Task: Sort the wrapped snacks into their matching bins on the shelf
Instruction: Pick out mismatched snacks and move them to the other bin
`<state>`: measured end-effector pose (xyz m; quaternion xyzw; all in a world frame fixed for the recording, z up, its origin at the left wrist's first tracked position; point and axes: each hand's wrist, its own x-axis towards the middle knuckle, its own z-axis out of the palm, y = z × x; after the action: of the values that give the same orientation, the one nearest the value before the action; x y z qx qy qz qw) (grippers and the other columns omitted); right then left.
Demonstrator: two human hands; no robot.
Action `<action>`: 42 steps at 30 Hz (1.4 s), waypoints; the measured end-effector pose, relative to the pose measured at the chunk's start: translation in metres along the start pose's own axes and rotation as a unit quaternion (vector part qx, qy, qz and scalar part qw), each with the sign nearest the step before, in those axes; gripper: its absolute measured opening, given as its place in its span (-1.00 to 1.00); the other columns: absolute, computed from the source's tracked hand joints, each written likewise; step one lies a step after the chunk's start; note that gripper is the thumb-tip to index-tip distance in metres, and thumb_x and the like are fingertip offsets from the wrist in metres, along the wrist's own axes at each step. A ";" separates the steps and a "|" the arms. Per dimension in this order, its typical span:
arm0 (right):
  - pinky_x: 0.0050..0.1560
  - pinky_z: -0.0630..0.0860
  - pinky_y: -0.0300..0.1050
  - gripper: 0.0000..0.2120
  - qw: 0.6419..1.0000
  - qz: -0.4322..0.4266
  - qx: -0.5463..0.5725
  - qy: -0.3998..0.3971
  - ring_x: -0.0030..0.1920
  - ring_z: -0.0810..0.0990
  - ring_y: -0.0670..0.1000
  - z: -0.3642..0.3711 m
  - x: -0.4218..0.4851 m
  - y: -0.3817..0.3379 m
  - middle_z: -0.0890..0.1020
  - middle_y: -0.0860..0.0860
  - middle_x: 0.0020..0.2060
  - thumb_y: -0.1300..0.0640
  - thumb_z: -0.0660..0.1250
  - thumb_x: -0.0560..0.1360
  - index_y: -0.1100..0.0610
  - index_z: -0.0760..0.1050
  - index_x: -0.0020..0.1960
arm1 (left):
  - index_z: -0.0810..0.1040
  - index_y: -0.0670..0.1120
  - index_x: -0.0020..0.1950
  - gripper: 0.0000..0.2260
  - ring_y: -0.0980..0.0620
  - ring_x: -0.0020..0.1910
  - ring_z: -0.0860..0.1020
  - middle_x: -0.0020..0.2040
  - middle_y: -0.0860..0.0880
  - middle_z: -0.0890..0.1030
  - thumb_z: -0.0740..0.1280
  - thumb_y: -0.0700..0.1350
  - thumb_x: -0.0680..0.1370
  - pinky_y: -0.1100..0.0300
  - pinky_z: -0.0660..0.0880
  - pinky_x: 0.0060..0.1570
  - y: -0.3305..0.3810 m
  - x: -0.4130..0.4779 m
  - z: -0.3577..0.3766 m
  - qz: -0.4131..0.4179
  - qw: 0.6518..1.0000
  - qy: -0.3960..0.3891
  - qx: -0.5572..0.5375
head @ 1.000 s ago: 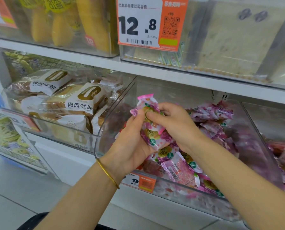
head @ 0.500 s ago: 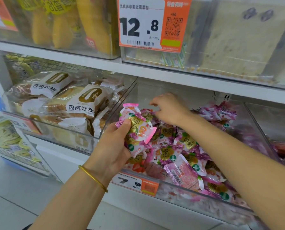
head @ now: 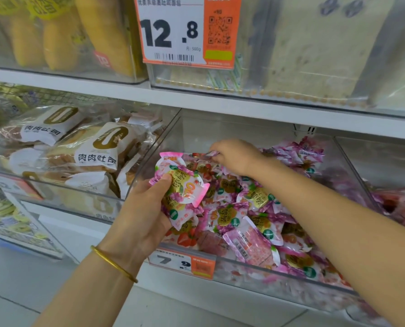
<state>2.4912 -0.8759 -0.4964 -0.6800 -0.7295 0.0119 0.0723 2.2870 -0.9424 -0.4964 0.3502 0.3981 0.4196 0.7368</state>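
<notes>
Right hand (head: 234, 156) has left the left hand and gone deeper into the clear plastic bin (head: 279, 278). Half a second ago it was over the pile; now thumb and curled fingers pinch the end of one small pink wrapped packet (head: 209, 154) at the pile's back-left. That packet is blurred, so I can't tell its axis.

Left hand (head: 142, 208) stays at the bin's front-left corner, gripping a handful of pink-and-white wrapped snack packets (head: 185, 197), thumb across the front and fingers curled behind. Count in the handful is unclear. The front packet's long axis runs diagonal: one pink crimped end up-left, the other pointing down-right over the pile. Printed face is toward the camera.

Pile of matching pink wrapped snacks (head: 251, 208) fills the bin in mixed orientations. One translucent pink packet with a barcode (head: 251, 246) lies near the front wall, barcode up, axis upper-left to lower-right.

Thin gold bangle (head: 113, 264) is on the left wrist. Orange-and-white 7.9 price tag (head: 180, 263) sits on the bin front, just below the left hand. The neighbouring bin to the left holds white-and-brown wrapped bread packs (head: 97, 149). On the shelf above: orange-and-white 12.8 price tag (head: 173, 31), with yellow wrapped packs (head: 55, 31) to its left.
</notes>
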 end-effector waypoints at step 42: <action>0.08 0.37 0.07 -0.55 0.969 0.089 -0.182 -0.138 0.25 0.39 0.19 0.015 0.025 -0.033 0.45 0.10 0.23 -0.08 0.21 0.53 0.00 0.31 0.38 | 0.54 -0.24 0.06 -0.86 -0.10 -0.28 0.67 -0.13 -0.22 0.68 0.21 -0.30 0.57 -0.03 0.61 -0.26 -0.001 0.003 0.004 -0.008 1.000 -0.010 0.002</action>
<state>2.4548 -0.8522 -0.5049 -0.7359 -0.6586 -0.0209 -0.1557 2.2914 -0.9411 -0.4964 0.3528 0.3944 0.4098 0.7430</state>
